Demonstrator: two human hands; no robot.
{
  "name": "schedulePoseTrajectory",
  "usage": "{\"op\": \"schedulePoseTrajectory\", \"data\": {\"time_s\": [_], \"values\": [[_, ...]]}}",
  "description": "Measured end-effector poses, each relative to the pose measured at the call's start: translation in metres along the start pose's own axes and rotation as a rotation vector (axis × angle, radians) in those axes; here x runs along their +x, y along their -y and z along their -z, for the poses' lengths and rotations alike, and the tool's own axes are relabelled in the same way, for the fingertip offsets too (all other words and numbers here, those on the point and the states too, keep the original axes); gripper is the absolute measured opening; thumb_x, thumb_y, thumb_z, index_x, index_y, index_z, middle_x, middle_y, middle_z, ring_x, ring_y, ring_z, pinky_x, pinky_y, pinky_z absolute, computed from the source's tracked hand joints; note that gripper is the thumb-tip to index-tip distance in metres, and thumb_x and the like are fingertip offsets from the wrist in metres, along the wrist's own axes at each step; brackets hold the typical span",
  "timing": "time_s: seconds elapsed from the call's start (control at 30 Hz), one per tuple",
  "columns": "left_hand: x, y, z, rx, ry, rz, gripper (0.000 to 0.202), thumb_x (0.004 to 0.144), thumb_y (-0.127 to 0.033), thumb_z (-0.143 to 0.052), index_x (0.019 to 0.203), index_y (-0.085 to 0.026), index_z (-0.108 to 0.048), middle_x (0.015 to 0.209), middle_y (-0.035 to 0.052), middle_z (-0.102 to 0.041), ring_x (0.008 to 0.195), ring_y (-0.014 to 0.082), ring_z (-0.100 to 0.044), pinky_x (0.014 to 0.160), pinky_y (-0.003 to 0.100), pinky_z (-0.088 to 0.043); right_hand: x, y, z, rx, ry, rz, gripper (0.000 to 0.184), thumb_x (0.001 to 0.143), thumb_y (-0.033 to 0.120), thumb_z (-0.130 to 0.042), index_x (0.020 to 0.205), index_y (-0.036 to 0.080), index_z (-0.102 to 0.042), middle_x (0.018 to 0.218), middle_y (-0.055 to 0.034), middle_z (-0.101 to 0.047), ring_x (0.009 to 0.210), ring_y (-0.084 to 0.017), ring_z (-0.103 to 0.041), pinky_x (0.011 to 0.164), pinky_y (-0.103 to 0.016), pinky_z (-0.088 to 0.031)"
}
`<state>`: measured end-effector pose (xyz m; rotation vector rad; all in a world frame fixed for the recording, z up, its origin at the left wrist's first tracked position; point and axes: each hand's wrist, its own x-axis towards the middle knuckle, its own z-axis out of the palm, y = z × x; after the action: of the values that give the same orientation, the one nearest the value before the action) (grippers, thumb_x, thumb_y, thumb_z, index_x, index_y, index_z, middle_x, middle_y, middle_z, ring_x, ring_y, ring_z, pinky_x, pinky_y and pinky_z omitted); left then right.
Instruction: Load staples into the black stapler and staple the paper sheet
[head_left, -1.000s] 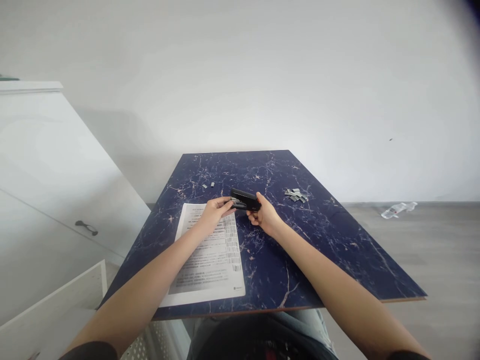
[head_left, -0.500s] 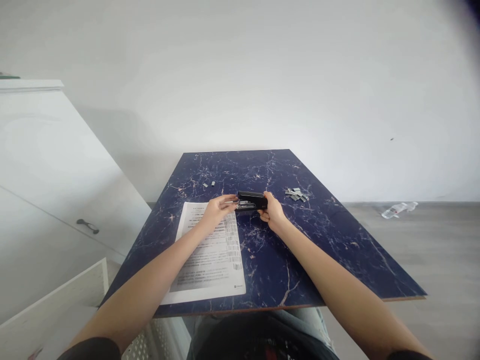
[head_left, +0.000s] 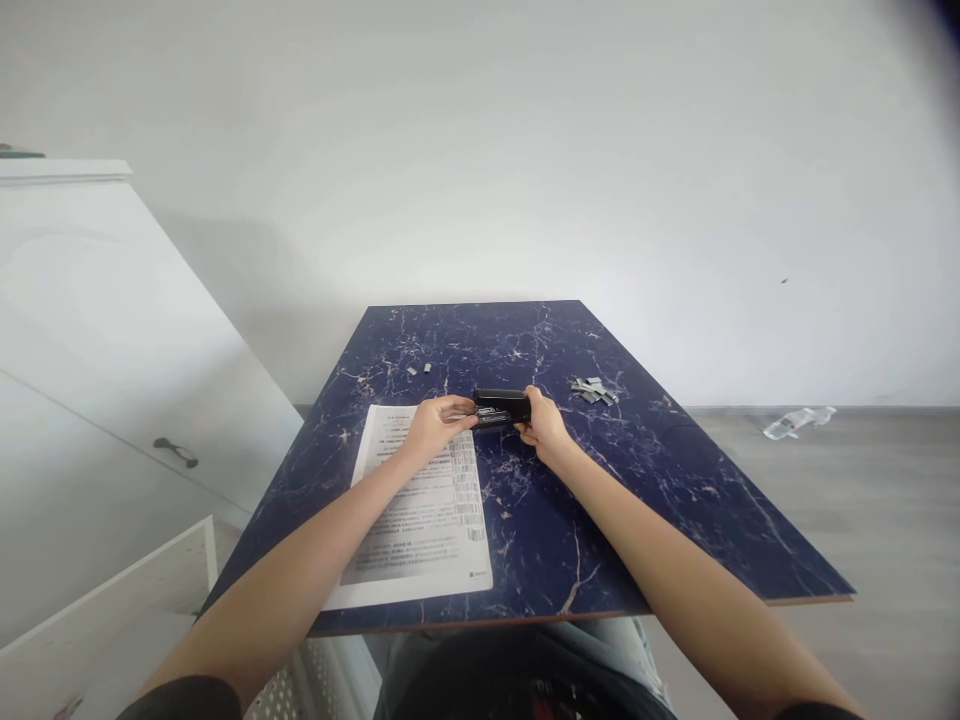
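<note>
A black stapler [head_left: 501, 402] is held above the dark blue marbled table [head_left: 480, 340], its top raised from its base so that the metal inside shows. My right hand [head_left: 545, 425] is wrapped round its right end. At its left end, the fingers of my left hand [head_left: 439, 420] close on the front of the stapler; whether a small piece sits between them is hidden. Printed paper sheets [head_left: 420, 520] lie under my left forearm.
Several strips of staples [head_left: 595, 389] are piled right of the stapler. Two small pieces [head_left: 427, 368] lie further back on the left. A white cabinet [head_left: 112, 300] stands at left, and clear plastic [head_left: 799, 422] is on the floor at right.
The left fingers have drawn closer together at the stapler's front end, and the stapler has dipped slightly. My right hand keeps its hold.
</note>
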<state>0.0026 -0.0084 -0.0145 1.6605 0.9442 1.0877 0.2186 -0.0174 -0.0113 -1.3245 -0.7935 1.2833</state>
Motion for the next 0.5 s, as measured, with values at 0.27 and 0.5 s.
{"op": "schedulePoseTrajectory", "data": {"time_s": [0.27,0.5], "values": [[-0.002,-0.010,0.003,0.024,-0.032,-0.011,0.036,0.075,-0.039,-0.081,0.103,-0.017,-0.075,0.106,0.0121,-0.075,0.097,0.0274,-0.071,0.089,0.043,-0.058,0.002,0.000,0.002,0.029,-0.009,-0.003,0.030,0.093,0.048,-0.047,0.078,0.022,-0.046,0.045,0.0035,-0.046,0.029,-0.006,-0.026,0.028,-0.016,-0.018],[-0.002,-0.012,0.006,0.115,-0.066,0.006,0.033,0.077,-0.041,-0.079,0.102,-0.020,-0.077,0.105,0.0115,-0.074,0.090,0.0258,-0.070,0.086,0.042,-0.057,0.003,0.010,0.009,0.043,-0.074,-0.005,0.029,0.091,0.048,-0.050,0.079,0.023,-0.044,0.044,0.0042,-0.044,0.031,-0.008,-0.032,0.028,-0.016,-0.018]]}}
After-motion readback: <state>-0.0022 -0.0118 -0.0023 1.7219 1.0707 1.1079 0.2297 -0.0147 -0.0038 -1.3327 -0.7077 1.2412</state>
